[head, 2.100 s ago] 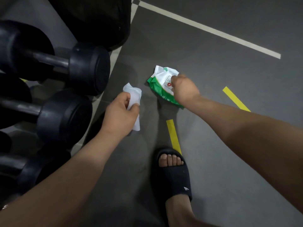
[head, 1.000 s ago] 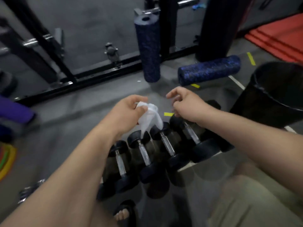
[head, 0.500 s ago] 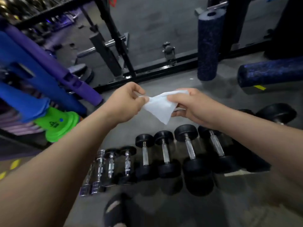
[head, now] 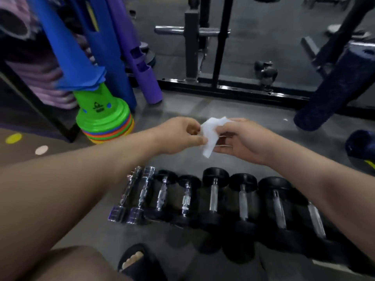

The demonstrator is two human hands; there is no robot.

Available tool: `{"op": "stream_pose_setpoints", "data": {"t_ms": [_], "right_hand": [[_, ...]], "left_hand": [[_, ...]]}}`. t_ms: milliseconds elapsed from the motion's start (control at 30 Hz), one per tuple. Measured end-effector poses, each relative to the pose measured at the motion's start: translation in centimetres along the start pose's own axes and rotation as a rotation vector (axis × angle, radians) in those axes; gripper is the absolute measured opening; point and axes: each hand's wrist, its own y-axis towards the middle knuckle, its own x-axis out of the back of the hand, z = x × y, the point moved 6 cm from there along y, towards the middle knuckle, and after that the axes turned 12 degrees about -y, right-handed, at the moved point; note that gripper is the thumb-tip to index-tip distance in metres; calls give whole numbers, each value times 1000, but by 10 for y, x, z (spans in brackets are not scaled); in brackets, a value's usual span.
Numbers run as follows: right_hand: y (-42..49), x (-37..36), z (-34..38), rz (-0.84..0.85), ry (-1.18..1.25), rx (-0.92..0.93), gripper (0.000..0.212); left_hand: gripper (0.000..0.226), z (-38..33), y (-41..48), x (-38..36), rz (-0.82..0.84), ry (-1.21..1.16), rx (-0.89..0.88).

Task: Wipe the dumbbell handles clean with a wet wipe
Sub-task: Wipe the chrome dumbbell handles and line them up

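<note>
Dumbbells (head: 213, 196) lay side by side on the floor below both hands, small chrome ones at the left end and black-headed ones growing larger toward the right. Far left stood a stack of coloured cones (head: 103, 120). The left hand (head: 178, 136) pinched the near edge of the wet wipe (head: 211, 134) between thumb and fingertips. The wipe hung bunched in the air, well apart from every handle. The right hand (head: 243, 140) curled its fingers round the wipe's other side. A dark foam roller (head: 332, 92) leaned at the far right.

The step looked like opening out the wipe, with no handle cleaned yet. Done well, that meant spreading it into a flat pad rather than a wad. The pad could then wrap a whole handle and be twisted along it from head to head. Starting at one end of the row, with the free hand steadying each dumbbell against rolling, would help ensure none was skipped.
</note>
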Motion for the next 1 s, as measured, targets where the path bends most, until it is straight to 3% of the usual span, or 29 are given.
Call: {"op": "stream_pose_setpoints", "data": {"t_ms": [133,233,367,467,633,767,867,1000], "right_hand": [[48,-19,-28,-231,-98,-78,33],[71,-24,-44,-381,-359,37,35],[98,-52,-59,-242,-663,289,37],[128,-77,-91,-96,-722,300,36],[190,-126,-140,-5,-686,335,25],[231,-177,-180,93,-660,338,11],[254,-200,-201,123,-710,278,3],[270,-216,-214,55,-893,258,7]], "left_hand": [[2,55,14,14,-20,-139,64],[13,93,18,10,-36,-360,150],[17,134,20,5,-96,-587,235],[13,173,18,8,-157,-773,307],[21,256,-3,11,-279,-998,435],[8,322,-30,24,-390,-894,559],[12,361,-59,37,-514,-743,635],[14,402,-109,39,-612,-501,755]]}}
